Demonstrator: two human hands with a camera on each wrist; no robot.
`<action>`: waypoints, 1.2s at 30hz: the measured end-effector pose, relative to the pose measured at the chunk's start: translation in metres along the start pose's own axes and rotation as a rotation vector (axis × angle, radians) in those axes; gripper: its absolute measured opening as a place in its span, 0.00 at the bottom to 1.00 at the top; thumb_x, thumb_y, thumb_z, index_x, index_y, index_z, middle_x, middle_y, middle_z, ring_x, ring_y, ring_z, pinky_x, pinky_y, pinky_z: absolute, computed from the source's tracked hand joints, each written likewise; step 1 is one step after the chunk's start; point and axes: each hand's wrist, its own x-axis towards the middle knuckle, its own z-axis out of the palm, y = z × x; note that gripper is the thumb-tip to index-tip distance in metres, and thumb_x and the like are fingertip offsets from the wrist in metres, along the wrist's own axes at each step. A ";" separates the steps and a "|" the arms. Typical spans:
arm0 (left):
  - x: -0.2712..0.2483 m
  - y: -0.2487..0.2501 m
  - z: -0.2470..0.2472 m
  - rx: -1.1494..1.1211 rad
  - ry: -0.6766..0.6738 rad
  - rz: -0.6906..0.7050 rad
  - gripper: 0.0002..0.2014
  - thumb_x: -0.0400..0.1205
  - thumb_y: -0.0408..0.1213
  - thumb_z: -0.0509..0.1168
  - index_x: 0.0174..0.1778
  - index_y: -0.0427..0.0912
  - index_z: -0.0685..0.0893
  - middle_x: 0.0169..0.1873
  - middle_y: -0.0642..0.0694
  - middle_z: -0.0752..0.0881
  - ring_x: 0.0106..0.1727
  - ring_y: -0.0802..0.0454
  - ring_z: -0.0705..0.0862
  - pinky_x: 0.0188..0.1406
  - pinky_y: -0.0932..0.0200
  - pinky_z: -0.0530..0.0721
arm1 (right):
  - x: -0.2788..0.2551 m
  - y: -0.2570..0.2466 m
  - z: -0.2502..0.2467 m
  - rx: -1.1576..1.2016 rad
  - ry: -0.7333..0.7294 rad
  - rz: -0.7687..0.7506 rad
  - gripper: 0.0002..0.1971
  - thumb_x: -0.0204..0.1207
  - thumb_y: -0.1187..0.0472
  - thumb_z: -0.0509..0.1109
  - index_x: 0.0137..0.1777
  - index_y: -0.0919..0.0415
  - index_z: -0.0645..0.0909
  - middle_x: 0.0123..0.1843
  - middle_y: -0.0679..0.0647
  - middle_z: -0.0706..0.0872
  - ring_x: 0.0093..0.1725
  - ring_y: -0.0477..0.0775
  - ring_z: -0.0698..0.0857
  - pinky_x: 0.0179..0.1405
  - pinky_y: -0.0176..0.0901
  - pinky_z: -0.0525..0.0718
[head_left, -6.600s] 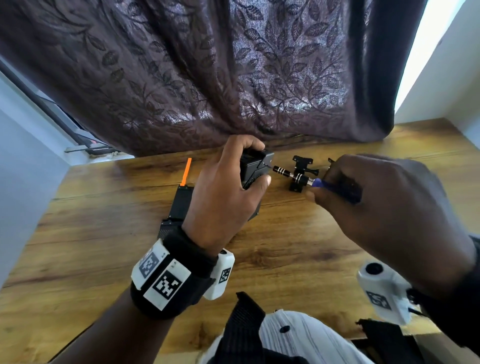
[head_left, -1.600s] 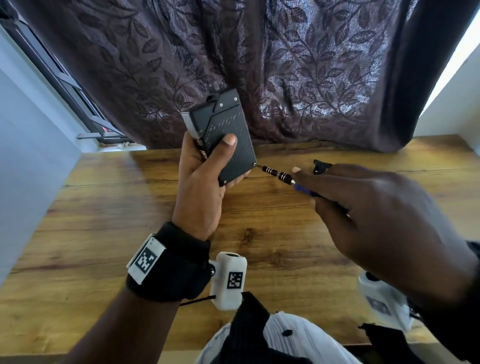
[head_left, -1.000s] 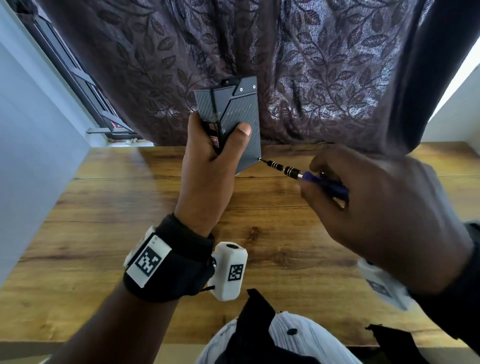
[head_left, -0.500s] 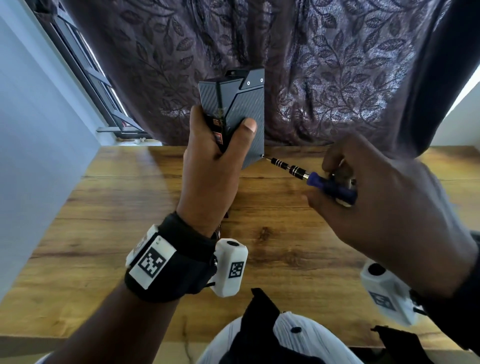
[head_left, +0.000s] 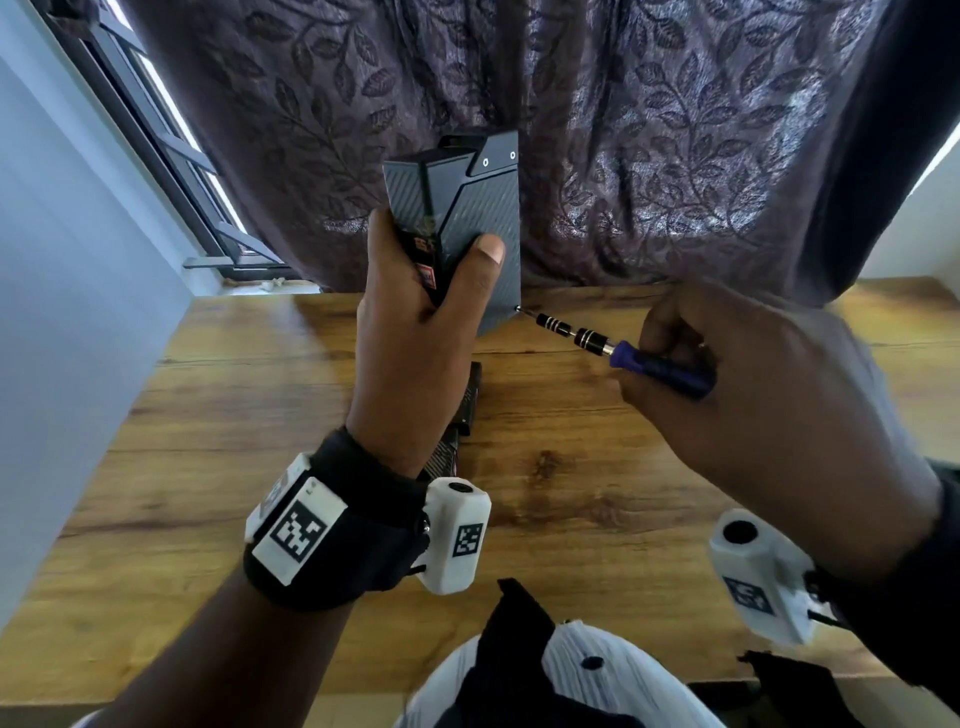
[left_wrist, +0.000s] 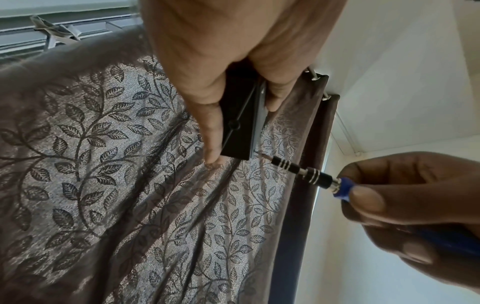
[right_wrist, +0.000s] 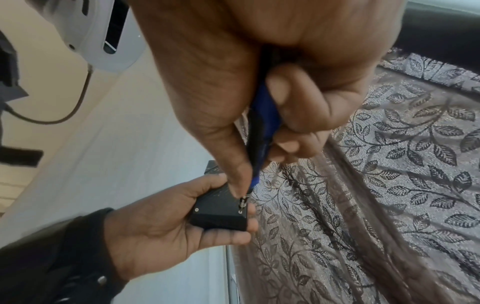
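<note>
Left hand (head_left: 415, 332) gripped the box (head_left: 467, 208) upright above the table (head_left: 249, 426). Right hand (head_left: 753, 405) pinched the screwdriver (head_left: 618, 356), tip at the box's 5 o'clock corner. Best: shaft square to screw, light push.

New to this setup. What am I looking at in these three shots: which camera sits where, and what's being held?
There is no robot here: a person works with two bare hands and wears cameras. The wide picture comes from a camera on the head, looking down at a wooden table in front of a leaf-patterned curtain. The white block strapped at each wrist is another camera, and each looks along its hand at the fingers. The left hand grips a black box upright, lifted off the table. The right hand holds a small screwdriver with a blue handle. Its tip sits at a lower corner of the box, apparently on a screw. Another dark part lies on the table under the left hand, mostly hidden.
</note>
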 end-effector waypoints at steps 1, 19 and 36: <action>0.001 -0.001 -0.002 -0.002 0.000 0.003 0.17 0.85 0.43 0.69 0.66 0.40 0.76 0.55 0.57 0.87 0.58 0.57 0.87 0.59 0.47 0.88 | -0.001 -0.003 0.001 0.001 0.015 0.004 0.11 0.70 0.42 0.75 0.39 0.48 0.82 0.29 0.39 0.77 0.28 0.38 0.74 0.28 0.32 0.68; 0.005 -0.015 -0.029 -0.007 -0.043 0.011 0.16 0.86 0.40 0.69 0.66 0.38 0.76 0.52 0.59 0.87 0.55 0.63 0.86 0.55 0.58 0.86 | -0.003 -0.026 0.029 0.049 0.008 0.077 0.18 0.79 0.40 0.65 0.34 0.51 0.81 0.25 0.46 0.82 0.25 0.43 0.79 0.25 0.37 0.74; 0.018 -0.020 -0.027 -0.028 -0.086 0.069 0.15 0.86 0.38 0.70 0.65 0.40 0.75 0.52 0.61 0.86 0.55 0.66 0.86 0.54 0.66 0.82 | 0.001 -0.034 0.029 0.043 -0.043 0.164 0.17 0.64 0.36 0.74 0.43 0.45 0.77 0.35 0.37 0.81 0.35 0.34 0.78 0.30 0.32 0.69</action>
